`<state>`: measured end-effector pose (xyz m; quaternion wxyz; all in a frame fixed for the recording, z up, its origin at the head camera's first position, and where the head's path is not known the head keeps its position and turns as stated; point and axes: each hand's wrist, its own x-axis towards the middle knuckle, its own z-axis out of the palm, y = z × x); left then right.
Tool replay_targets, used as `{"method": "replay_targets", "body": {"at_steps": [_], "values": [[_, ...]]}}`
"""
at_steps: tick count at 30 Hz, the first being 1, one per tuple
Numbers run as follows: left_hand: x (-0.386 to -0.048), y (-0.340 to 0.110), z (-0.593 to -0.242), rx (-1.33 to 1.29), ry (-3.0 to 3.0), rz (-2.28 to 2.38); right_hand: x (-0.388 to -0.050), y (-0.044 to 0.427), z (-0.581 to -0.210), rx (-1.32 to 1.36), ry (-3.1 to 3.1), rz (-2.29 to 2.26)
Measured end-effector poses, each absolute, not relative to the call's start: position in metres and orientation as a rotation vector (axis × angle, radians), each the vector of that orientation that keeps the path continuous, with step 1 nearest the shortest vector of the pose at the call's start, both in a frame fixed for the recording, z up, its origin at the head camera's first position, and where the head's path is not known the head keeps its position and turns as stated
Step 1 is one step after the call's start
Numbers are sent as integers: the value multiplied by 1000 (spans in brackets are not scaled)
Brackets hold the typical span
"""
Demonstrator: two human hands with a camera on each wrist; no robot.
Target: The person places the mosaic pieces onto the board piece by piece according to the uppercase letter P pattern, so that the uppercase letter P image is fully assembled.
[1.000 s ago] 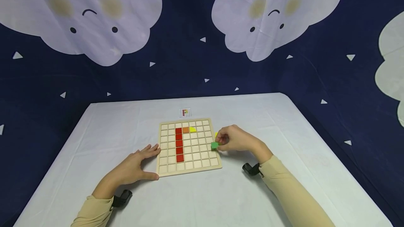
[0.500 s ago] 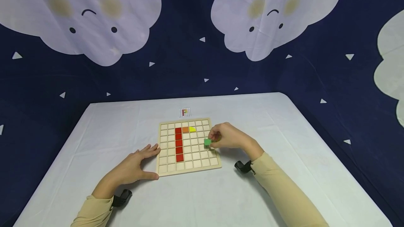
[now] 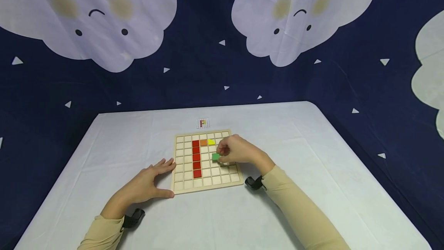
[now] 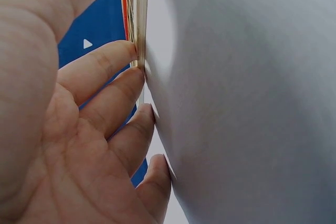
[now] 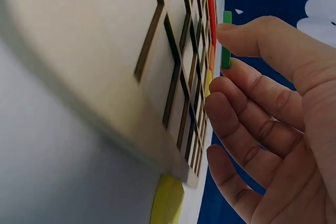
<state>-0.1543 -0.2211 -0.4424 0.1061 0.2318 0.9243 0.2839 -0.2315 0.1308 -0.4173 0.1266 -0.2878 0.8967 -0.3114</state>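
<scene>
In the head view, a wooden grid board (image 3: pixel 189 184) lies on the white-covered table. It bears a column of several red tiles (image 3: pixel 196 157), with an orange tile (image 3: pixel 203 142) and a yellow tile (image 3: pixel 211 142) to the right of the top one. My right hand (image 3: pixel 239 149), over the board's right half, pinches a green tile (image 3: pixel 215 157) between thumb and index finger; the right wrist view shows this green tile (image 5: pixel 227 39) edge-on. With fingers spread, my left hand (image 3: pixel 147 182) rests at the board's left edge, fingertips touching edge and table.
Behind the board lies a small card (image 3: pixel 203 123) printed with a coloured grid pattern. A yellow piece (image 5: pixel 167 200) lies beside the board's edge in the right wrist view; the right hand hides it in the head view. A dark blue cloud-patterned cloth (image 3: pixel 194 88) hangs behind the table.
My right hand has moved left with the green tile, from the board's right edge to over its cells, near the red column. The left hand has stayed put.
</scene>
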Motion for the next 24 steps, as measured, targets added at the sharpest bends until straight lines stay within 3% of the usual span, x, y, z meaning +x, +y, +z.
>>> {"method": "replay_targets", "body": {"at_steps": [24], "values": [[-154, -220, -441, 671, 2723, 840, -242, 95, -421, -854, 2677, -750]]}}
